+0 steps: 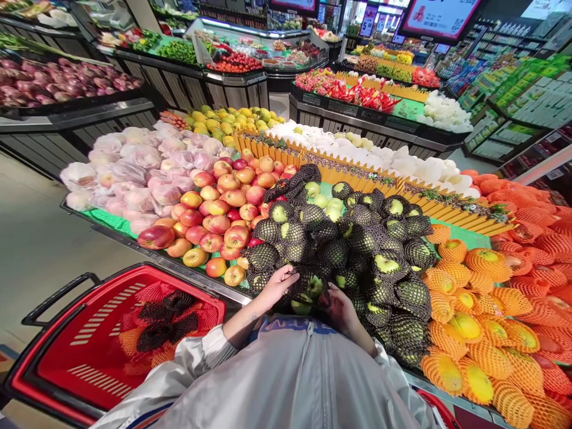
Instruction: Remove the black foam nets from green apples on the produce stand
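Note:
My left hand [280, 285] pinches the left edge of a black foam net sleeve [300, 275] just in front of my chest. On the opposite side, my right hand [343, 308] has its fingers closed on the same net. Green apples [304, 307] show through and below the mesh between my hands; how many the net holds I cannot make out. Right behind lies a heap of green apples in black nets [333, 253], close to both hands. A few bare green apples [334, 208] sit farther back in that heap.
At left stands a red basket [58, 351] with loose black and orange nets [167, 319]. Red-yellow apples [218, 223] and bagged pale fruit [134, 161] lie left of the heap. Orange-netted fruit [473, 322] lies right. A yellow picket divider [357, 176] runs behind.

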Demonstrator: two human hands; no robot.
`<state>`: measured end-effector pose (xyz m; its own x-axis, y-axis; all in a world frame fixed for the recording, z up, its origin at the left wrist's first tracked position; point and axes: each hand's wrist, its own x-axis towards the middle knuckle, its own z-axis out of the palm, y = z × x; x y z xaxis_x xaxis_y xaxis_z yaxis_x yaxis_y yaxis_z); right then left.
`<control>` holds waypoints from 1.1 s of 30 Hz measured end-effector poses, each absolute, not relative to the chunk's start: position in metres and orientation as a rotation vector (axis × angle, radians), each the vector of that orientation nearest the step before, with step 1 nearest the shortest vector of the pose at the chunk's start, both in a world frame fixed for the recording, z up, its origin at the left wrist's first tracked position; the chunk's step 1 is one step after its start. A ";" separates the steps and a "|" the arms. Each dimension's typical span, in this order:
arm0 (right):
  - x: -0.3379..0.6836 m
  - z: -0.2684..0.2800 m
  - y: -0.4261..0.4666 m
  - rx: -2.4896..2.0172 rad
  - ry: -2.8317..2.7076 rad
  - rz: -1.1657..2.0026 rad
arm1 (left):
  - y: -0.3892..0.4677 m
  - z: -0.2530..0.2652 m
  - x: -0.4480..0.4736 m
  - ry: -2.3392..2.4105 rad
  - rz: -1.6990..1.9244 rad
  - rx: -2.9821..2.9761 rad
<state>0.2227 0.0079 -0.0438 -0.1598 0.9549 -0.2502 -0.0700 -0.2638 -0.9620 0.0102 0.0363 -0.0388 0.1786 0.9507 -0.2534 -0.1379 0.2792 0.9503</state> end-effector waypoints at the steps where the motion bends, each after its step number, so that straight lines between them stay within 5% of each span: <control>1: 0.223 -0.048 0.009 -1.294 -1.144 1.483 | 0.039 -0.045 0.010 1.154 0.942 1.033; 13: 0.234 -0.056 0.014 -1.646 -1.540 0.798 | 0.039 -0.070 0.016 1.562 0.730 1.497; 17: 0.232 -0.043 0.011 -1.418 -1.950 0.480 | 0.038 -0.067 0.018 1.611 0.587 1.619; 22: 0.228 -0.036 0.010 -1.124 -2.242 0.559 | 0.039 -0.067 0.019 1.640 0.449 1.713; 33: 0.211 -0.062 0.026 -1.423 -2.247 0.798 | 0.037 -0.064 0.016 1.580 0.308 1.819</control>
